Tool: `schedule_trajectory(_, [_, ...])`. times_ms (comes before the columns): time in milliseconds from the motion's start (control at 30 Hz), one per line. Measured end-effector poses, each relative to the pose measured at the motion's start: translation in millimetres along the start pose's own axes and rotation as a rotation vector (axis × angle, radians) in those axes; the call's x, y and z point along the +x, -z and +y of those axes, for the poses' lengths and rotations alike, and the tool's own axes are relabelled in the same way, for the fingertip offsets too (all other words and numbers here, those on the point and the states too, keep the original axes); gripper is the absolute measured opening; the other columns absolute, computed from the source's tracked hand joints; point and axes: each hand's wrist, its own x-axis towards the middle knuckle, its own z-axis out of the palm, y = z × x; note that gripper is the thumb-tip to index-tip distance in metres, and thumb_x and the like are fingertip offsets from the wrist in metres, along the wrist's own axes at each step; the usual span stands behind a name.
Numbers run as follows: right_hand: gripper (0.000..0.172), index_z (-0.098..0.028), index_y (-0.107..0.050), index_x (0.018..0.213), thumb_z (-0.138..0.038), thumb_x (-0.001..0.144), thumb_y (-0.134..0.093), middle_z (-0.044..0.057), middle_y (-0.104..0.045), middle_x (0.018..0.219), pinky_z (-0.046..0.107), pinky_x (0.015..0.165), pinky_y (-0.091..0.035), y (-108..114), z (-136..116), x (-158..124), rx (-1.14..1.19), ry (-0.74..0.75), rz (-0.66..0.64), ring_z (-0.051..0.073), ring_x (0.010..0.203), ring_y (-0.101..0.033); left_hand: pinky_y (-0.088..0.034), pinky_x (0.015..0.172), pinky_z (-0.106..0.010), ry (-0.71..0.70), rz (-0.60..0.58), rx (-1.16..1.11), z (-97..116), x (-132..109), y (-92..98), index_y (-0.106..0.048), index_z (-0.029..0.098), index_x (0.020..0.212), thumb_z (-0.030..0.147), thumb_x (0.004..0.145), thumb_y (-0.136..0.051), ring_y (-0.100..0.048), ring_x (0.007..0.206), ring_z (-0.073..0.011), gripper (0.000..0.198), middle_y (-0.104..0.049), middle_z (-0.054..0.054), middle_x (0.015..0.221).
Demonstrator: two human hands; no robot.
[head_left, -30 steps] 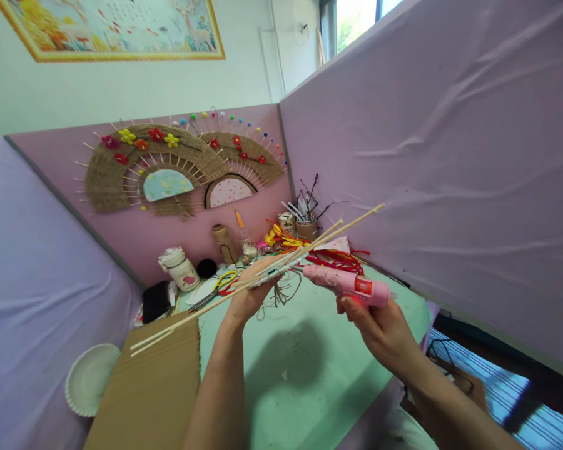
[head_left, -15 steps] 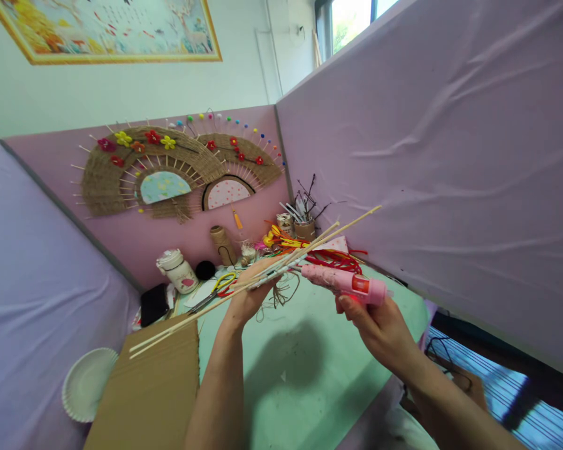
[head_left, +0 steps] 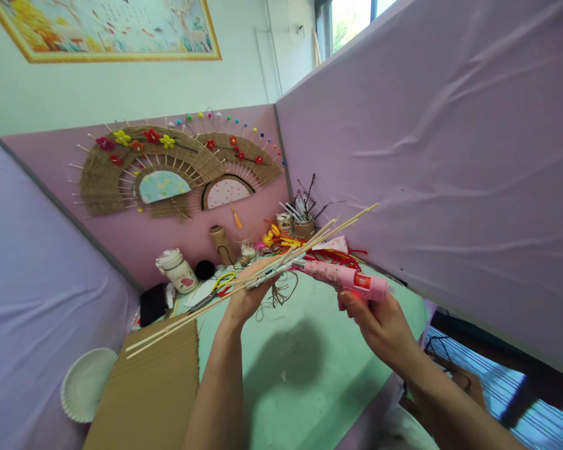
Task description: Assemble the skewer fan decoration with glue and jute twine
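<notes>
My left hand [head_left: 251, 297] is closed around a bundle of thin wooden sticks [head_left: 187, 320] and a flat pale piece seen nearly edge-on, held above the table. The sticks slant from lower left to upper right, and loose brown twine [head_left: 279, 294] dangles below them. In my right hand [head_left: 380, 325] is a pink hot glue gun [head_left: 331, 274], gripped by its handle. Its nozzle points left and reaches the edge of the held piece; whether it touches cannot be made out. My left fingers are partly hidden behind the bundle.
Scissors [head_left: 211, 297], a twine spool [head_left: 223, 244], a white lidded cup [head_left: 177, 272] and red pipe cleaners [head_left: 338, 256] line the back. Cardboard [head_left: 145, 387] covers the table's left side, beside a paper plate [head_left: 87, 384]. Two woven fans [head_left: 98, 181] hang on the pink partition.
The glue gun has shifted slightly right and down. The sticks have turned a little in my left hand, and their right ends are more spread.
</notes>
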Motion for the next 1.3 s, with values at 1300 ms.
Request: schedule_trajectory(1300, [0.042, -0.021, -0.057, 0.063, -0.049, 0.092, -0.047, 0.0, -0.053, 0.053, 0.028, 0.047, -0.04, 3.6, 7.0, 2.7, -0.048, -0.082, 0.021, 0.015, 0.048, -0.05, -0.052, 0.091, -0.038, 0.07, 0.045, -0.014, 5.0, 0.6, 2.2, -0.07, 0.026, 0.113, 0.04, 0.087, -0.063, -0.067, 0.103, -0.0253, 0.03, -0.073, -0.004, 0.113])
